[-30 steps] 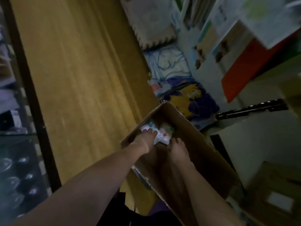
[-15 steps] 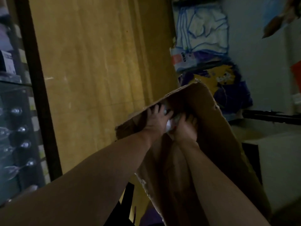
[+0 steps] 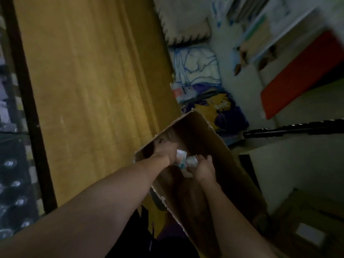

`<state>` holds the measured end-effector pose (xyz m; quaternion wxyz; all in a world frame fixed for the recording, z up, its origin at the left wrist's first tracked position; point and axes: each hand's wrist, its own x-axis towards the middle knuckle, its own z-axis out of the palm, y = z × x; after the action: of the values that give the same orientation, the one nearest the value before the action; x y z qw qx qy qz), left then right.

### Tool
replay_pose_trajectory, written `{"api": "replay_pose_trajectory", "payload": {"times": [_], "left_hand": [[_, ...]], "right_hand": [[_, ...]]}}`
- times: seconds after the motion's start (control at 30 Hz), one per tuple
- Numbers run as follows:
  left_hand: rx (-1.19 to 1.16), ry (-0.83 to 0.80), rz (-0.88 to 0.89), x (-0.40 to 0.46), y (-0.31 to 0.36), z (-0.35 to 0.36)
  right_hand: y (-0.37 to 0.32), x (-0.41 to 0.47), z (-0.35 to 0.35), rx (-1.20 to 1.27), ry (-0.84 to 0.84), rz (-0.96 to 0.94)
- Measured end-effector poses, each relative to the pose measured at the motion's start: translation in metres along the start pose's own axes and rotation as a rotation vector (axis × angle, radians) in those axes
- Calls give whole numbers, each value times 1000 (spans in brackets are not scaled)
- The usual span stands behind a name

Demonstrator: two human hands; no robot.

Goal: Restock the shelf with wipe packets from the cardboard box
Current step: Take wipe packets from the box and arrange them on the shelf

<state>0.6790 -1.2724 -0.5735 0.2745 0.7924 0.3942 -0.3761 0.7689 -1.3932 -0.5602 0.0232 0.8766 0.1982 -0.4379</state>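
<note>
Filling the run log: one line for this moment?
stage: picking | left hand: in box, on packets | right hand: grips packets | shelf: not yet restocked

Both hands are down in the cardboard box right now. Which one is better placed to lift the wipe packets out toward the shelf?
Right, probably. The right hand curls around the wipe packets from the near side, while the left hand sits against their far edge by the cardboard box wall. Dim light hides finer grip detail.

Both bare forearms outstretched, left hand [image 3: 165, 150] and right hand [image 3: 204, 167] curled, close together.
</note>
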Motion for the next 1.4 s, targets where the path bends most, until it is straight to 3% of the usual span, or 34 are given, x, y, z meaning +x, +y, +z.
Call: {"api": "replay_pose_trajectory", "payload": {"times": [0.2, 0.37, 0.6, 0.77, 0.9, 1.03, 1.17, 1.4], "left_hand": [[38, -22, 153, -69, 25, -68], [-4, -67, 298, -125, 47, -116], [10, 86, 604, -200, 99, -159], [24, 184, 764, -241, 146, -173], [31, 179, 891, -276, 185, -177], [-116, 190, 995, -312, 237, -179], [-124, 175, 1048, -351, 281, -170], [-53, 230, 1091, -390, 337, -158]], "right_hand": [[-7, -81, -58, 302, 130, 14], [4, -148, -98, 408, 240, 4], [32, -246, -157, 592, 437, 106], [65, -305, -185, 709, 548, 140], [101, -341, -202, 753, 588, 150], [145, -377, -222, 930, 565, 155], [185, -403, -235, 1046, 668, 180], [251, -427, -253, 887, 900, 202]]}}
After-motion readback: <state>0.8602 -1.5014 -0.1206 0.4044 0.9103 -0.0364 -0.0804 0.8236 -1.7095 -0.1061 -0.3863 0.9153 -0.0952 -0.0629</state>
